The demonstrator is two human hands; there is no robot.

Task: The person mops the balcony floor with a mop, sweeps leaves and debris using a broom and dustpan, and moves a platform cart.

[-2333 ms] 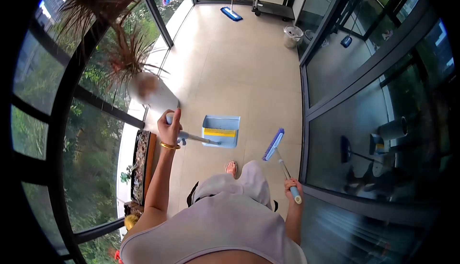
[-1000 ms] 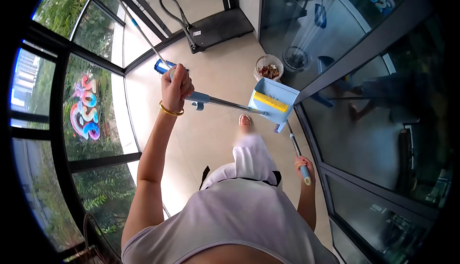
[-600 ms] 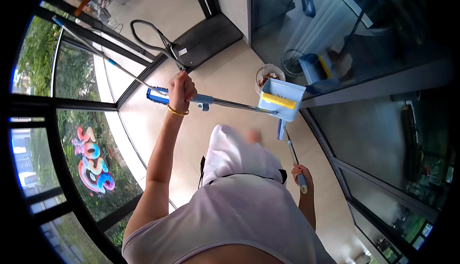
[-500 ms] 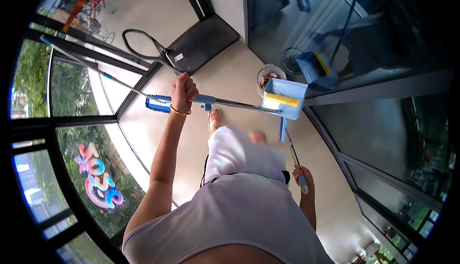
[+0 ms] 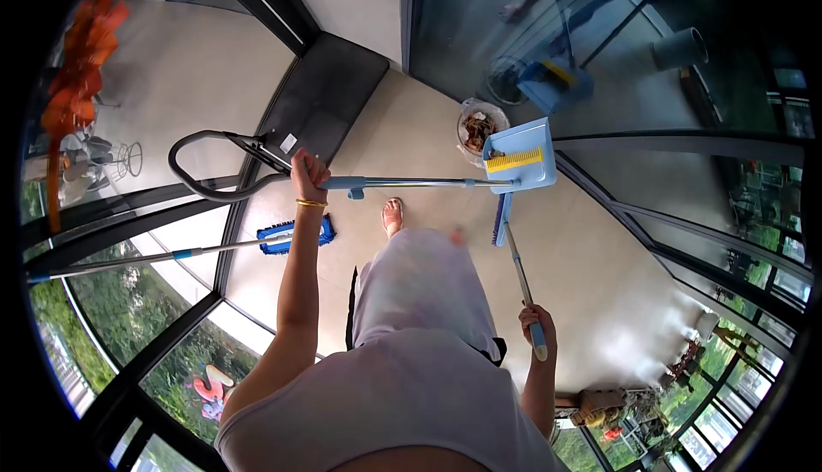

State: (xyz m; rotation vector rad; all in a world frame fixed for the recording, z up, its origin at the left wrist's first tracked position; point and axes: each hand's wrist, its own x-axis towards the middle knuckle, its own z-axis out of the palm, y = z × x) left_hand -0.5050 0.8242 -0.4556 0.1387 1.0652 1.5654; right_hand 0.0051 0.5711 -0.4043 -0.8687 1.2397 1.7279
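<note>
My left hand [image 5: 309,174] is closed around the grip of a long-handled dustpan, which I hold out across in front of me. The light blue dustpan [image 5: 537,176] has a yellow toothed comb [image 5: 515,159] and a little dark debris in it. In my right hand [image 5: 538,325] is the blue-and-grey handle of a broom. The broom's bristle head [image 5: 502,219] is just below the dustpan. Beside the dustpan's far edge stands a round bin [image 5: 465,140] holding brown, leaf-like waste [image 5: 481,132].
A blue flat mop [image 5: 277,247] lies to the left, its pole running to the glass wall. Ahead is a black flat platform [image 5: 324,86] with a looped handle [image 5: 184,153]. Dark glass panels [image 5: 505,35] rise beyond the bin. Pale floor [image 5: 428,292] surrounds my feet.
My view has turned and shifted a little forward. The dustpan, still in my left hand, now sits nearly level across, slightly right of before. Both hands keep their grips.
</note>
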